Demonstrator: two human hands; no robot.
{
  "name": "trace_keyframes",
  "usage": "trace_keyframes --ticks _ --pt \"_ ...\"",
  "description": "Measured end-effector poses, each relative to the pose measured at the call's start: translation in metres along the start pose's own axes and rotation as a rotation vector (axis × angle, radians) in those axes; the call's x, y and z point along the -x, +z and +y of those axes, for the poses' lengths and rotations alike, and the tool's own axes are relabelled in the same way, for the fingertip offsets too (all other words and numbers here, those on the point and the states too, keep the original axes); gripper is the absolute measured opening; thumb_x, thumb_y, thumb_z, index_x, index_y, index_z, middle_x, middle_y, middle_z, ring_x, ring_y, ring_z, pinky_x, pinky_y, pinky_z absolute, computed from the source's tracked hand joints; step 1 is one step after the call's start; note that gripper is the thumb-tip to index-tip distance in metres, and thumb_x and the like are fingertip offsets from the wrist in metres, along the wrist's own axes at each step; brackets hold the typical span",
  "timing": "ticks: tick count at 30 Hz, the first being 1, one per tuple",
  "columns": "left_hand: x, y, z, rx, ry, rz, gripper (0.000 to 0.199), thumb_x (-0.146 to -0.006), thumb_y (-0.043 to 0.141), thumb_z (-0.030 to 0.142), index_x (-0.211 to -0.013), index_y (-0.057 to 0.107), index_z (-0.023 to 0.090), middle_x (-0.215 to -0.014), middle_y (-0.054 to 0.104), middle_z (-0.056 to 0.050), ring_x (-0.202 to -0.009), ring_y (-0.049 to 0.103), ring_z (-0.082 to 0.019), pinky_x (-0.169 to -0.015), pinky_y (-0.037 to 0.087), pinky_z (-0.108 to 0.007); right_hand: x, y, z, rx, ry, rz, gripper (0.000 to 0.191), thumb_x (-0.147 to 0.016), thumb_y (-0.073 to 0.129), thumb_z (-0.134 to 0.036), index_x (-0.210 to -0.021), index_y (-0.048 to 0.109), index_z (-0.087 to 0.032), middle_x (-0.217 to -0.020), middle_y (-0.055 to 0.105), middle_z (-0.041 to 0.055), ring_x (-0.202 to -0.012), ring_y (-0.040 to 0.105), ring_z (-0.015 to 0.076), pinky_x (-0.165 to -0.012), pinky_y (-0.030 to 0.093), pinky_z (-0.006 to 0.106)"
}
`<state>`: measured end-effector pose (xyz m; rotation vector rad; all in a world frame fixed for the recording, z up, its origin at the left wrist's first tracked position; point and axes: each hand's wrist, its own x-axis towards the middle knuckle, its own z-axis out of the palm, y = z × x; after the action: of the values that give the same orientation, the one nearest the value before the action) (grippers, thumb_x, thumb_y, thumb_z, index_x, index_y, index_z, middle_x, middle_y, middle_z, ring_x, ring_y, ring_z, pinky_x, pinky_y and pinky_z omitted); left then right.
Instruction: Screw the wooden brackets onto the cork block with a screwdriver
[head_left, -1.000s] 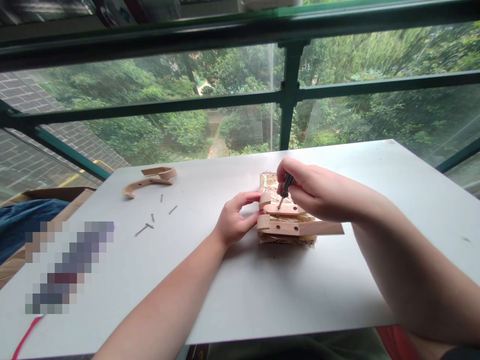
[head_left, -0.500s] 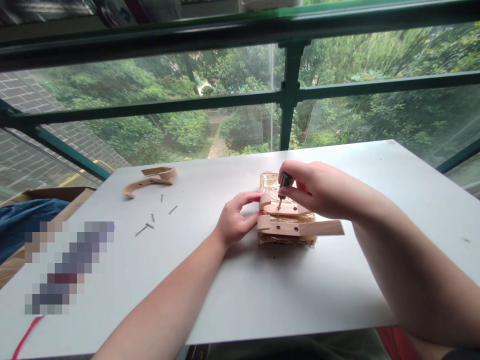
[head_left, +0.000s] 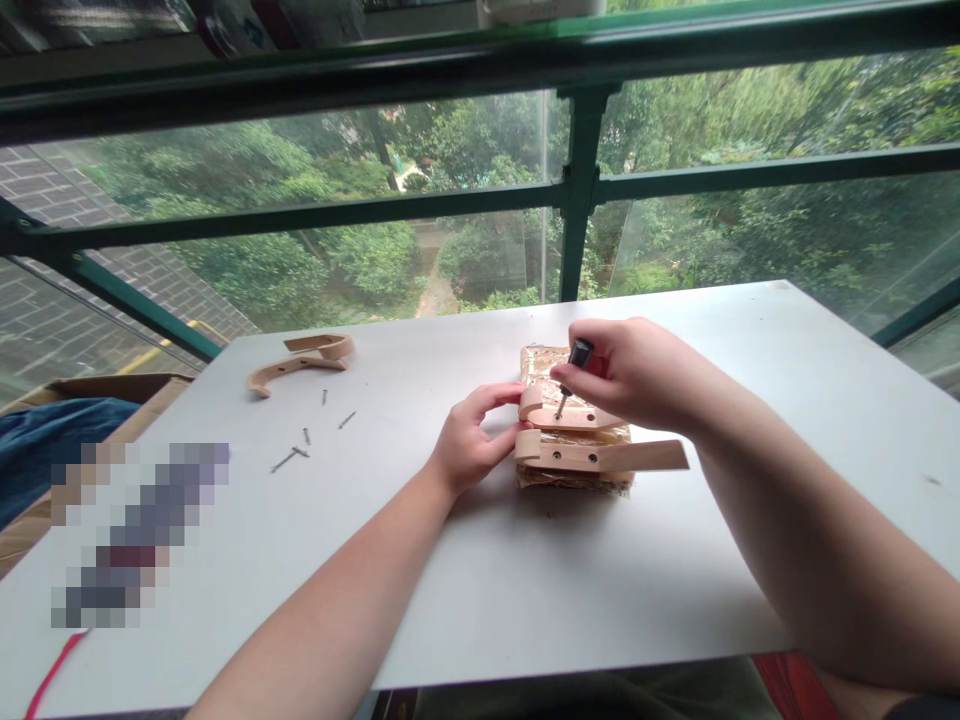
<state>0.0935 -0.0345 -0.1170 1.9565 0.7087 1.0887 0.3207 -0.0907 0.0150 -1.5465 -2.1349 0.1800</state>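
Observation:
My right hand [head_left: 626, 372] is closed round the black handle of a screwdriver [head_left: 577, 358], whose tip stands in the left hole of the upper wooden hook [head_left: 574, 417]. That hook lies on a block wrapped in shiny film [head_left: 547, 365]. Below it on the same block is a second wooden hook [head_left: 637, 456], with dark screws in its two holes. My left hand [head_left: 476, 435] grips the curled left end of the upper hook between thumb and fingers, beside the block's left edge.
Two more wooden hooks [head_left: 300, 368] lie at the back left of the white table [head_left: 450, 600]. Several loose screws [head_left: 306, 436] are near them. A blurred-out item [head_left: 142, 530] with a red strap is at the left, beside a cardboard box [head_left: 142, 388] holding blue cloth.
The screwdriver's handle leans further right, and the fingers of my right hand have shifted around it. My left hand and both hooks on the block have stayed in place.

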Motion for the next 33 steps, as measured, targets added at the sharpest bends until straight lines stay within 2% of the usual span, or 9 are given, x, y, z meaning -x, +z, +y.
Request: trace_keyframes --ticks 5,7,10,15,22,28,33 --pt "-0.0004 -0.0006 0.0003 -0.002 -0.003 -0.014 0.043 -0.081 0.073 0.026 -0.123 0.063 0.021 -0.13 0.065 -0.012 -0.121 0.063 -0.028 -0.111 0.048 -0.046 -0.002 0.0016 0.0049 -0.054 -0.107 0.043 0.014 -0.085 0.062 -0.033 -0.09 0.056 -0.022 -0.075 0.064 -0.0008 -0.063 0.052 0.012 -0.058 0.036 0.025" --pt "-0.0006 -0.001 0.0008 -0.009 -0.012 -0.021 0.043 -0.082 0.073 0.026 -0.123 0.063 0.021 -0.13 0.065 -0.012 -0.121 0.063 -0.028 -0.111 0.047 -0.046 -0.0017 0.0018 0.0051 -0.107 -0.175 0.035 0.015 -0.084 0.062 -0.026 -0.096 0.057 -0.021 -0.084 0.067 0.0005 -0.07 0.057 0.0126 -0.064 0.04 0.024" --pt "-0.0009 -0.0014 0.0019 -0.023 -0.001 -0.026 0.043 -0.082 0.073 0.025 -0.123 0.063 0.021 -0.129 0.065 -0.011 -0.121 0.063 -0.028 -0.111 0.047 -0.045 0.0003 0.0008 0.0034 -0.166 -0.225 -0.049 0.014 -0.085 0.057 -0.021 -0.1 0.057 -0.021 -0.088 0.068 0.0012 -0.073 0.059 0.0132 -0.066 0.043 0.024" --pt "-0.0008 -0.0013 0.0043 -0.071 0.042 -0.01 0.041 -0.082 0.073 0.025 -0.122 0.064 0.021 -0.128 0.067 -0.01 -0.121 0.062 -0.026 -0.11 0.048 -0.042 0.0043 -0.003 0.0019 -0.194 -0.232 -0.158 0.031 -0.078 0.052 -0.008 -0.106 0.055 -0.022 -0.094 0.07 0.0018 -0.074 0.06 0.0139 -0.065 0.043 0.025" --pt "-0.0002 -0.0016 0.0068 -0.146 0.071 0.024 0.042 -0.081 0.074 0.026 -0.121 0.066 0.021 -0.128 0.068 -0.009 -0.121 0.063 -0.027 -0.11 0.047 -0.041 0.0052 -0.0046 0.0037 -0.169 -0.205 -0.145 0.027 -0.089 0.049 -0.017 -0.115 0.053 -0.023 -0.096 0.07 0.003 -0.076 0.061 0.015 -0.066 0.043 0.026" --pt "-0.0003 -0.0016 0.0042 -0.108 0.045 0.005 0.043 -0.081 0.074 0.029 -0.122 0.065 0.02 -0.128 0.068 -0.01 -0.119 0.065 -0.028 -0.108 0.05 -0.042 0.0041 -0.0075 0.0029 -0.067 -0.187 -0.094 0.01 -0.086 0.06 -0.029 -0.095 0.057 -0.023 -0.077 0.065 -0.002 -0.061 0.053 0.0111 -0.056 0.035 0.023" --pt "0.0 -0.0011 0.002 -0.068 -0.001 -0.015 0.044 -0.081 0.074 0.029 -0.123 0.063 0.02 -0.128 0.067 -0.01 -0.12 0.064 -0.028 -0.108 0.049 -0.043 0.0014 -0.0028 0.0009 -0.031 -0.143 -0.038 0.022 -0.083 0.064 -0.036 -0.08 0.048 -0.022 -0.063 0.056 -0.0044 -0.053 0.043 0.0096 -0.052 0.028 0.023"
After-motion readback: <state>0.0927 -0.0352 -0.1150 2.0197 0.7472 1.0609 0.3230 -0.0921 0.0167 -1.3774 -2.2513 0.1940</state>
